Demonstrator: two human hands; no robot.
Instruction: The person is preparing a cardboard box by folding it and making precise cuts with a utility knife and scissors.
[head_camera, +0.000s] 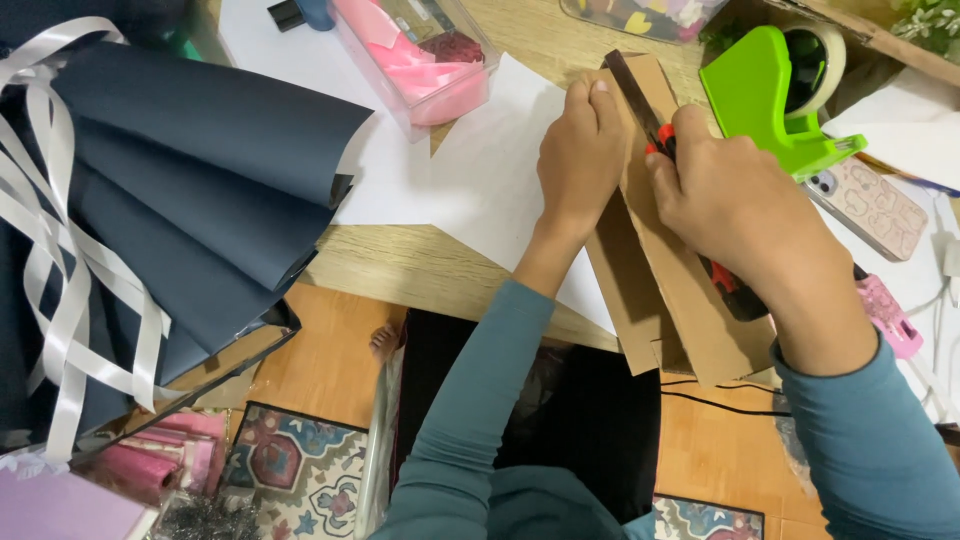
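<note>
Nearest the camera, two teal sleeves (470, 440) reach out over a wooden table (400, 262) to a brown cardboard strip (670, 290). Its long axis runs from the near right, where it hangs past the table's near edge, to the far left, where its far end points away from the person. It lies partly on a white paper sheet (490, 185).

On it, the right hand (735, 210) is clenched around a red-and-black utility knife (725, 280), whose handle follows the same line as the cardboard. At the knife's far end, a dark straight strip (632, 90), perhaps a ruler or the blade, runs on to the far left; I cannot tell which. Just left of it, the left hand (580, 160) presses down with curled fingers on the cardboard and paper, grasping nothing.

Farther right stand a green tape dispenser (770, 95) and a patterned phone (880, 208). At the far left, beyond the paper, sit a clear box with pink contents (425, 55) and dark blue wrapping paper with white ribbon (190, 200).
</note>
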